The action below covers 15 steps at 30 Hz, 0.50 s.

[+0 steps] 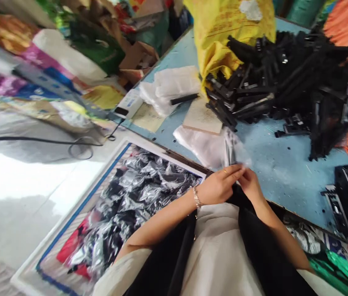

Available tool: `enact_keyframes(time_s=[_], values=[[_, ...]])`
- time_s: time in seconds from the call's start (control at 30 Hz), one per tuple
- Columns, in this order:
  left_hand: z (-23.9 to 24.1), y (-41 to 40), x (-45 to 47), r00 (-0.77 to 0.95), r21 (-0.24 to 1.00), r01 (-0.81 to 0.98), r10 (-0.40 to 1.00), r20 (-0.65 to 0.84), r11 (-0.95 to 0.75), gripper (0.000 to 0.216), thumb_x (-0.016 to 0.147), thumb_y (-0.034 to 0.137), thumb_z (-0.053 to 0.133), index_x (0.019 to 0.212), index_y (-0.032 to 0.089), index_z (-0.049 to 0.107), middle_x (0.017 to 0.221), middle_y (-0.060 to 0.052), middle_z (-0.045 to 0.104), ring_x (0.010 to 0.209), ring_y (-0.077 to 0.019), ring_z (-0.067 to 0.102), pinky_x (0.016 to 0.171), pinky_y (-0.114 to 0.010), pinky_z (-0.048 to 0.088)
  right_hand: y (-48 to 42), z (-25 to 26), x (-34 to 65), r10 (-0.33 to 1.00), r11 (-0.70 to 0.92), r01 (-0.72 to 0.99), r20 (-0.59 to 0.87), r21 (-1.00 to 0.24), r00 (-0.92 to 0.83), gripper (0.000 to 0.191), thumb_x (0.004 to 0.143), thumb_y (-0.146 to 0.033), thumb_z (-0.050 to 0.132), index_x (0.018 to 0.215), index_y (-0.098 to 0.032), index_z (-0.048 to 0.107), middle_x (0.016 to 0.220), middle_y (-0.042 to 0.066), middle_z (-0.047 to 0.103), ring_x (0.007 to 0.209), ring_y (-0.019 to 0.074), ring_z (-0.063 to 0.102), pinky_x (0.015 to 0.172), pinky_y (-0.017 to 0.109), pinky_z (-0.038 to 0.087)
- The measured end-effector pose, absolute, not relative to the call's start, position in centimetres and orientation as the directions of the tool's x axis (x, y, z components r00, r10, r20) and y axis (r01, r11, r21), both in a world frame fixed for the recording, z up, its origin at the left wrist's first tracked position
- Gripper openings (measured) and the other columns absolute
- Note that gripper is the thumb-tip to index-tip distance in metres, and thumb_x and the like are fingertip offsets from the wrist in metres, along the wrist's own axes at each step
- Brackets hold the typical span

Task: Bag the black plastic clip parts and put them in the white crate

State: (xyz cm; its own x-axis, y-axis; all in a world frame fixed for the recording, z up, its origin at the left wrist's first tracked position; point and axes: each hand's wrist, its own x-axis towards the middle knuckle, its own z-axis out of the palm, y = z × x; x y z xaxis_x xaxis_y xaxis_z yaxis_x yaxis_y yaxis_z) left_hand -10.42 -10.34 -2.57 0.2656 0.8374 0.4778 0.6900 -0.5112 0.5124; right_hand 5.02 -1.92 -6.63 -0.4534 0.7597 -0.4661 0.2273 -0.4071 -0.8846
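In the middle of the head view, my left hand [219, 185] and my right hand [250, 183] meet at the near edge of the blue table [275, 164]. Both are closed, with fingertips pinched on a clear plastic bag [229, 146]. Something dark and slim shows inside the bag, but its kind is not clear. Just beyond the hands, a stack of clear plastic bags [200, 142] lies flat, partly under a pale board [203, 117].
A large heap of black plastic parts [285, 78] spreads from a yellow sack [232, 20] at the back right. To the left below stands a white-rimmed crate [124, 144] full of bagged black items [143, 185]. A black cable [38, 141] runs left from a white power strip [129, 102].
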Motion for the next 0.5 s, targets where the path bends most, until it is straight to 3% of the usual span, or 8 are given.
enact_keyframes(time_s=[0.07, 0.2, 0.33, 0.43, 0.5], values=[[-1.9, -10.8, -10.2, 0.289, 0.395, 0.790, 0.853, 0.434, -0.469, 0.045, 0.098, 0.017, 0.039, 0.141, 0.008, 0.050, 0.140, -0.016, 0.059, 0.118, -0.0249, 0.063, 0.096, -0.037, 0.059, -2.5, -5.9, 5.8, 0.811, -0.267, 0.345, -0.403, -0.900, -0.424, 0.047, 0.072, -0.053, 0.068, 0.102, -0.018, 0.064, 0.108, 0.007, 0.071, 0.099, 0.0127, 0.063, 0.088, 0.025, 0.057], [0.3, -11.8, -10.4, 0.262, 0.240, 0.915, 0.929, 0.260, -0.325, 0.042, 0.106, 0.025, 0.033, 0.137, 0.022, 0.061, 0.141, 0.001, 0.061, 0.090, -0.0172, 0.066, 0.067, -0.032, 0.058, -3.1, -4.7, 6.0, 0.779, -0.263, 0.365, -0.420, -0.893, -0.466, 0.054, 0.076, -0.056, 0.060, 0.119, -0.023, 0.060, 0.129, 0.012, 0.064, 0.109, 0.0164, 0.067, 0.095, 0.034, 0.061], [2.9, -13.0, -11.5, 0.113, 0.253, 0.953, 0.972, 0.205, -0.164, 0.044, 0.106, 0.019, 0.030, 0.128, 0.018, 0.068, 0.126, -0.002, 0.069, 0.087, -0.0152, 0.065, 0.075, -0.029, 0.057, -3.5, -3.3, 3.7, 0.768, -0.147, 0.401, -0.359, -0.904, -0.530, 0.041, 0.080, -0.054, 0.056, 0.114, -0.032, 0.063, 0.130, 0.010, 0.062, 0.111, 0.0173, 0.067, 0.093, 0.036, 0.061], [4.2, -14.0, -14.5, -0.022, 0.286, 0.958, 0.988, 0.154, -0.023, 0.038, 0.105, 0.019, 0.035, 0.113, 0.017, 0.072, 0.117, -0.008, 0.070, 0.089, -0.0151, 0.065, 0.085, -0.029, 0.055, -3.9, -2.5, 1.3, 0.695, -0.213, 0.348, -0.392, -0.913, -0.603, 0.036, 0.078, -0.048, 0.063, 0.112, -0.037, 0.065, 0.127, 0.006, 0.064, 0.109, 0.0161, 0.068, 0.089, 0.036, 0.062], [4.1, -15.0, -18.1, -0.201, 0.354, 0.918, 0.979, 0.032, 0.177, 0.030, 0.102, 0.018, 0.043, 0.103, 0.016, 0.073, 0.110, -0.011, 0.071, 0.093, -0.0185, 0.068, 0.089, -0.033, 0.055, -3.8, -2.5, 0.0, 0.654, -0.270, 0.343, -0.433, -0.899, -0.620, 0.041, 0.075, -0.045, 0.067, 0.115, -0.036, 0.066, 0.119, 0.005, 0.068, 0.097, 0.0137, 0.069, 0.083, 0.034, 0.061]])
